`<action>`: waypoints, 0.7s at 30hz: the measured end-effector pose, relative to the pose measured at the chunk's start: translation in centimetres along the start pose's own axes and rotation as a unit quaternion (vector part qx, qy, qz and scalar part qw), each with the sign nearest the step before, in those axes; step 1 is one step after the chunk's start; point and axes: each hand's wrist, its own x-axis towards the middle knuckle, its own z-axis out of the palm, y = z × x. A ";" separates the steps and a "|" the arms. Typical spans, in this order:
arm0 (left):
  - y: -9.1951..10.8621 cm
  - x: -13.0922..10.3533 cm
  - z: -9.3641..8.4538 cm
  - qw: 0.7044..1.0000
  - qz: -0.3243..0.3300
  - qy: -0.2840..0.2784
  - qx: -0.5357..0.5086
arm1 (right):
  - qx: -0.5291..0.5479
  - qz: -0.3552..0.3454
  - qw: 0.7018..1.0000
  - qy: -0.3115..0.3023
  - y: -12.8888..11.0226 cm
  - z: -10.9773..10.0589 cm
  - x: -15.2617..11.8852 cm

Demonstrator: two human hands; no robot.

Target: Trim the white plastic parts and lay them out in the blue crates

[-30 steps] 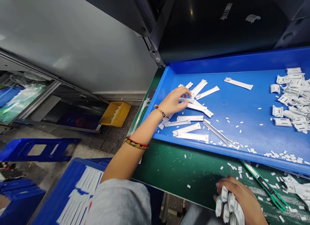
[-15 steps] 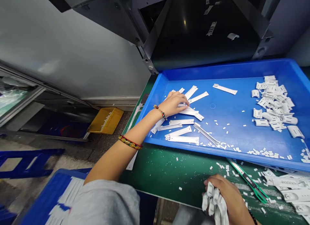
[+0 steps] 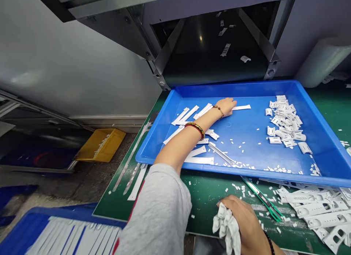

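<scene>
My left hand (image 3: 227,106) reaches across the blue tray (image 3: 236,89), its fingers closed over the near end of a long white plastic strip (image 3: 242,107). The fingertips are partly hidden. Several similar strips (image 3: 199,160) lie loosely under and around my left forearm in the tray. Low in the view, my right hand (image 3: 242,220) is wrapped round a bundle of white plastic parts (image 3: 227,225), held above the green table's front edge. Only the ends of the bundled parts show.
Small curved white parts (image 3: 285,119) are heaped at the tray's right. A green cutter knife (image 3: 264,200) lies before it, beside perforated white strips (image 3: 320,211). A dark conveyor (image 3: 203,61) ends above the tray. A yellow bin (image 3: 115,145) and a blue crate (image 3: 30,222) stand left.
My left hand has moved right from the strip pile to the separate strip, which now lies at a slightly different angle. My right hand keeps its bundle. The camera view has shifted.
</scene>
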 end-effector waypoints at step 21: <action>-5.7 -22.2 -7.0 0.981 -0.069 -0.001 -0.179 | -0.050 -0.016 0.995 -0.081 1.9 0.7 -2.9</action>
